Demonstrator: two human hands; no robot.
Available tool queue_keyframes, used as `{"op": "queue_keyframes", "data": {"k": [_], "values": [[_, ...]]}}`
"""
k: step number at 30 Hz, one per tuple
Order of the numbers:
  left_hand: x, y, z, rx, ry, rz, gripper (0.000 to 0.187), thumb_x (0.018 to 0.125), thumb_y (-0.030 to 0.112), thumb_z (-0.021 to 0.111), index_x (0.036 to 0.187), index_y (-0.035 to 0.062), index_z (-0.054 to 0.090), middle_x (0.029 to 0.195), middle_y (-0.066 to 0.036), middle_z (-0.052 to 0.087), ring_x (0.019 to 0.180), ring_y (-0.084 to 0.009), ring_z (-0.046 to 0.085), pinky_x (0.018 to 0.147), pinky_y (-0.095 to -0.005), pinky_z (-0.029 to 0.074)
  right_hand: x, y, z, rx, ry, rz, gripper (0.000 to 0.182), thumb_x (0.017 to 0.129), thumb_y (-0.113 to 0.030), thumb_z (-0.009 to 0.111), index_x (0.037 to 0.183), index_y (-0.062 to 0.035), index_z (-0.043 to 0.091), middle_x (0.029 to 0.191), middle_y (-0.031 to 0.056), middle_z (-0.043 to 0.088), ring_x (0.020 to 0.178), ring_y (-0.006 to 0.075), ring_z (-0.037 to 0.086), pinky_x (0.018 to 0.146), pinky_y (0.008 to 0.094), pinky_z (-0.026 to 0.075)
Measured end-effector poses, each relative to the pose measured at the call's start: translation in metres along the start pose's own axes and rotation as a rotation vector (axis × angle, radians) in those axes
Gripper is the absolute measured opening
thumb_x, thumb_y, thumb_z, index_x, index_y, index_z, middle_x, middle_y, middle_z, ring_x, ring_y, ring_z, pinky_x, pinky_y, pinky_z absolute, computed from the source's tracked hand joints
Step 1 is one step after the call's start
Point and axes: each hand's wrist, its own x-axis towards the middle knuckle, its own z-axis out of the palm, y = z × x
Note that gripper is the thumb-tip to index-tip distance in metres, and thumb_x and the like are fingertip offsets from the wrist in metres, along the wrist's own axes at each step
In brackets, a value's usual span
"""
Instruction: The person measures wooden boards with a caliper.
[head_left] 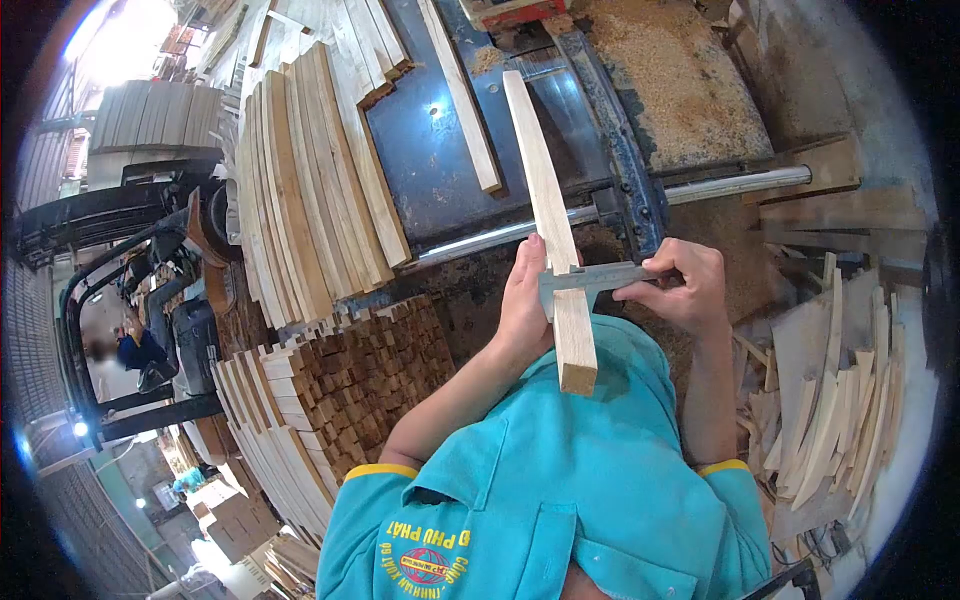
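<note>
A long pale wooden bar [543, 185] points away from my body, its near end over my teal shirt. A grey metal caliper [605, 277] lies across the bar, its jaws at the bar's sides. My left hand [524, 300] is closed around the bar and the jaw end of the caliper, with its thumb up along the bar's left side. My right hand [685, 285] pinches the caliper's other end between thumb and fingers.
A blue machine table [420, 150] with a metal rail [740, 185] lies ahead, carrying another bar [462, 100] and rows of wood strips [310, 180]. Stacked wood [370, 375] stands at left, offcuts [840, 420] at right. A forklift [150, 310] with a person [140, 348] is at far left.
</note>
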Motion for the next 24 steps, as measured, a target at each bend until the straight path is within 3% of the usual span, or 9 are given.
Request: {"op": "queue_keyframes", "data": {"k": [7, 10, 13, 21, 24], "values": [[0.024, -0.026, -0.016, 0.247, 0.025, 0.255, 0.03, 0.114, 0.036, 0.047, 0.121, 0.0076, 0.048, 0.102, -0.007, 0.064, 0.083, -0.0118, 0.064, 0.07, -0.0308, 0.057, -0.019, 0.01, -0.001, 0.168, 0.172, 0.097, 0.04, 0.07, -0.012, 0.098, 0.089, -0.005, 0.063, 0.082, 0.0093, 0.069, 0.069, 0.0161, 0.066, 0.062, 0.0308, 0.054], [0.039, -0.026, -0.018, 0.391, 0.045, 0.318, 0.026, 0.112, 0.023, 0.053, 0.124, 0.0013, 0.047, 0.097, -0.005, 0.063, 0.084, -0.0084, 0.059, 0.072, -0.0282, 0.051, -0.029, 0.023, -0.007, 0.141, 0.19, 0.106, 0.041, 0.071, -0.013, 0.098, 0.09, -0.0045, 0.063, 0.083, 0.0091, 0.07, 0.071, 0.0158, 0.066, 0.064, 0.0307, 0.055], [0.078, -0.046, -0.033, 0.521, 0.039, 0.489, 0.026, 0.112, 0.024, 0.051, 0.126, 0.0021, 0.047, 0.096, -0.008, 0.064, 0.082, -0.0104, 0.06, 0.07, -0.0296, 0.051, -0.039, 0.032, -0.011, 0.126, 0.21, 0.141, 0.041, 0.071, -0.014, 0.098, 0.089, -0.0045, 0.063, 0.083, 0.009, 0.07, 0.073, 0.0165, 0.066, 0.066, 0.0304, 0.055], [0.153, -0.095, -0.048, 0.673, 0.061, 0.512, 0.029, 0.11, 0.022, 0.056, 0.125, -0.0006, 0.048, 0.094, -0.01, 0.064, 0.083, -0.0162, 0.062, 0.074, -0.0352, 0.052, -0.055, 0.038, -0.009, 0.147, 0.24, 0.24, 0.044, 0.071, -0.019, 0.099, 0.088, -0.0044, 0.062, 0.084, 0.0085, 0.07, 0.074, 0.018, 0.067, 0.069, 0.0328, 0.055], [0.168, -0.103, -0.047, 0.713, 0.045, 0.515, 0.031, 0.109, 0.023, 0.056, 0.129, -0.0001, 0.049, 0.095, -0.012, 0.064, 0.084, -0.0202, 0.064, 0.077, -0.0391, 0.054, -0.059, 0.036, -0.012, 0.128, 0.24, 0.261, 0.044, 0.07, -0.018, 0.099, 0.088, -0.0045, 0.061, 0.083, 0.0086, 0.07, 0.072, 0.0161, 0.067, 0.064, 0.031, 0.053]]}}
